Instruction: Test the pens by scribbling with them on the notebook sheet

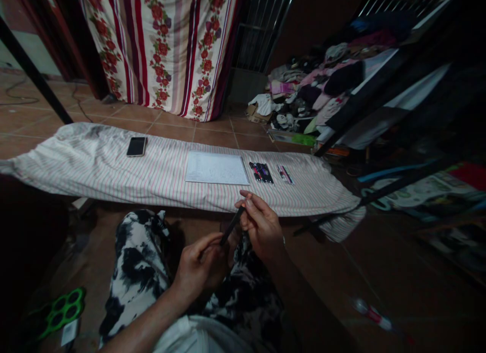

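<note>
Above my lap, both hands meet on a slim black pen (232, 225) that slants up to the right. My left hand (199, 266) is closed round its lower end. At the upper end, my right hand (261, 224) pinches the tip between thumb and fingers. Just beyond the hands, a spiral notepad (216, 167) lies on a bench covered with striped cloth (163, 178). Right of the pad is a row of several dark pens (261, 173), and past it a smaller group of pens (285, 174). Whether the held pen has a cap cannot be made out.
A phone (136, 146) rests on the cloth at the left. Behind hangs a floral curtain (182, 54). Heaped clothes (315, 89) fill the back right. Dark poles (34, 69) rise at both ends. A green ringed object (64, 310) and a bottle (372, 313) lie low on either side.
</note>
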### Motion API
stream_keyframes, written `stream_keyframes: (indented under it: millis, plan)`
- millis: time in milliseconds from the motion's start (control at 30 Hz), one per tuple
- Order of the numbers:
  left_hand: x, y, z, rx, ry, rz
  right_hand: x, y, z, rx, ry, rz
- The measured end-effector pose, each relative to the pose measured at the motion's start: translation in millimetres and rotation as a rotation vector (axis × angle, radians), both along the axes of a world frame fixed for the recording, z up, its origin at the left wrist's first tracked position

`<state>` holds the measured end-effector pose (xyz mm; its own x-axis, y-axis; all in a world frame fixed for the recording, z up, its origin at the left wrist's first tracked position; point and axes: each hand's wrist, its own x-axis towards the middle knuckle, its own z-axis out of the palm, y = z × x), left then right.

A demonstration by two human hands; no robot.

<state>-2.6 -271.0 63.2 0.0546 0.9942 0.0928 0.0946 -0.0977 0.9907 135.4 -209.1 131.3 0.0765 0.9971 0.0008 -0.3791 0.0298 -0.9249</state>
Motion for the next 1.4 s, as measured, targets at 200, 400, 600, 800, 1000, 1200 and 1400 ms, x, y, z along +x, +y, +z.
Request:
stream_keyframes:
  millis: [200,400,600,800,1000,1200,1400]
  plan:
    - [-1,1,7.1,0.046,0.066,0.131,-2,4,-2,-0.002,0.03,-0.001]
    - [1,2,10.7,0.047,0.058,0.229,-2,8,-2,0.003,0.071,-0.011]
    - [4,2,9.7,0.01,0.033,0.205,-1,8,-1,0.031,0.061,0.009]
    - [3,5,11.1,0.0,0.022,0.189,-3,9,3,0.015,0.057,0.001]
    - [0,11,21.8,-0.031,-0.047,0.112,-3,10,4,0.028,0.037,0.002]
    - [1,18,16.9,-0.025,-0.046,0.119,-8,7,1,0.04,-0.031,0.082]
    - [0,16,12.1,-0.035,-0.028,0.183,-13,4,1,0.02,-0.059,0.137]
